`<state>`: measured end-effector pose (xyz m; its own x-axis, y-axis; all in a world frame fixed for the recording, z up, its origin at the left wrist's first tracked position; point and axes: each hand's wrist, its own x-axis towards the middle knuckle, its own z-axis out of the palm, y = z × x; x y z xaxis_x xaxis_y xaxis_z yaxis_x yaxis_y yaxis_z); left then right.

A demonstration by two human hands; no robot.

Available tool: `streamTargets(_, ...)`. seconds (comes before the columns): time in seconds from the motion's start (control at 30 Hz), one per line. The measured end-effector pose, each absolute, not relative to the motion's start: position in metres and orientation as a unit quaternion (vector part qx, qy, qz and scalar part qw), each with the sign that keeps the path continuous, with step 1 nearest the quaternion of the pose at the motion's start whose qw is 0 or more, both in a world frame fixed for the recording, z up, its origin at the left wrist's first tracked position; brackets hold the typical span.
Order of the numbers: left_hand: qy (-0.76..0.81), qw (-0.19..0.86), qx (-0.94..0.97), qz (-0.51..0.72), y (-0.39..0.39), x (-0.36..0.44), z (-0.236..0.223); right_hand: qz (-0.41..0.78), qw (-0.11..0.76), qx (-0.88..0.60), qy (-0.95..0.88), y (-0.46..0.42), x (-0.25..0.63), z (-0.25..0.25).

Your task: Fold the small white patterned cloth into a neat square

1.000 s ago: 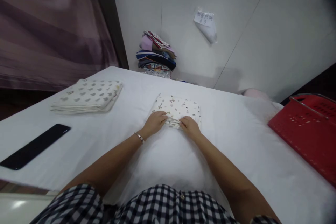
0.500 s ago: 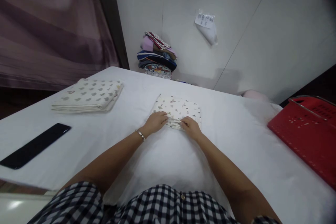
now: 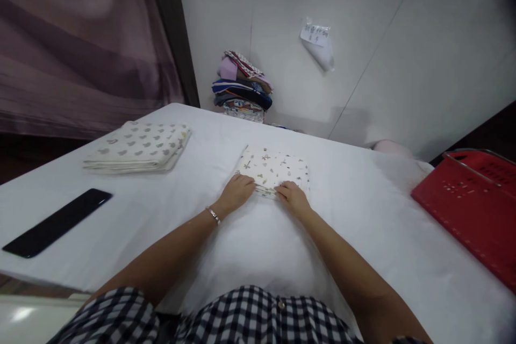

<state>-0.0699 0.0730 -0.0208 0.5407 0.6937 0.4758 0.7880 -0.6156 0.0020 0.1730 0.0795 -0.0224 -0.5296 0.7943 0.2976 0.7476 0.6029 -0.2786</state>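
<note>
In the head view, the folded cream cloth with small leaf-like prints (image 3: 271,165) lay flat on the white-covered table (image 3: 363,220), just beyond both hands and directly in front of the person. The left hand (image 3: 237,192) touched its near left corner, fingers curled over the edge; whether they pinched the fabric could not be told, as the thumb was hidden. The right hand (image 3: 293,199) was clamped on the near edge, farther right, its fingertips drawn together on the stacked layers. Between the hands, a short stretch of that layered edge showed.

A silver bracelet (image 3: 213,215) circled the left wrist. Well to the left lay a thicker folded cloth with grey motifs (image 3: 139,145), and nearer the person a glossy black flat slab (image 3: 58,223). A red perforated plastic basket (image 3: 470,212) stood at the right. Beyond the table's far edge, a stack of folded clothes (image 3: 243,88) stood against the pale wall (image 3: 278,5), which bore a handwritten paper note (image 3: 316,36).
</note>
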Motion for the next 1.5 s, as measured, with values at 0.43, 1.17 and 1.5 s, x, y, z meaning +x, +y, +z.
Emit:
streamTargets(0.43,-0.436,0.072,-0.875,-0.198,0.072,-0.076,-0.027,0.026,0.161,-0.446,-0.88,0.071,0.169,-0.024)
streamTargets(1.17,-0.66,-0.052,-0.74,-0.114,0.111,-0.056,-0.036,0.057,0.075,-0.618,-0.78,0.105,0.188,-0.035)
streamTargets(1.5,-0.687,-0.131,-0.71,-0.083,0.143,-0.051,0.003,0.081,0.08,-0.635,-0.764,0.144,0.187,-0.009)
